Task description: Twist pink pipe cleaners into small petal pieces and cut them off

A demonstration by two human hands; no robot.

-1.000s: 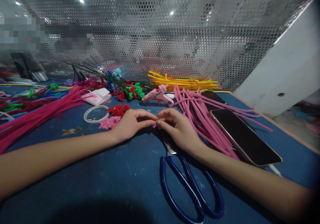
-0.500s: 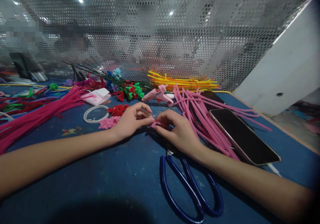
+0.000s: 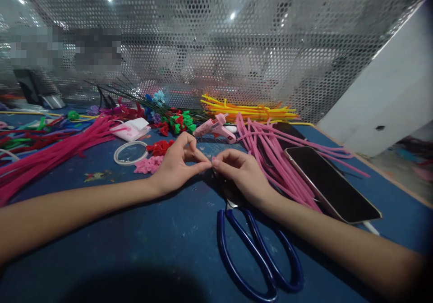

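My left hand (image 3: 177, 164) and my right hand (image 3: 242, 173) meet fingertip to fingertip above the blue table, each in a pinch. Between them is a short piece of pink pipe cleaner (image 3: 214, 158), almost wholly hidden by the fingers. Large scissors with blue handles (image 3: 252, 253) lie under my right hand, which covers part of the blades. Beside my left wrist are a bundle of small pink pipe cleaner pieces (image 3: 149, 165) and a red one (image 3: 159, 148). Long pink pipe cleaners (image 3: 287, 172) lie to the right of my right hand.
A pink glue gun (image 3: 216, 127) lies beyond my hands. A phone (image 3: 333, 185) with a cable rests at right. Left are a white tape ring (image 3: 117, 156), a white packet (image 3: 131, 129) and magenta pipe cleaners (image 3: 64, 152). Yellow pipe cleaners (image 3: 250, 110) lie before a perforated metal screen (image 3: 209, 59).
My fingertips have drawn closer together, and the pink piece that showed between them is now mostly covered. My left index finger is bent higher. The other things lie as before.
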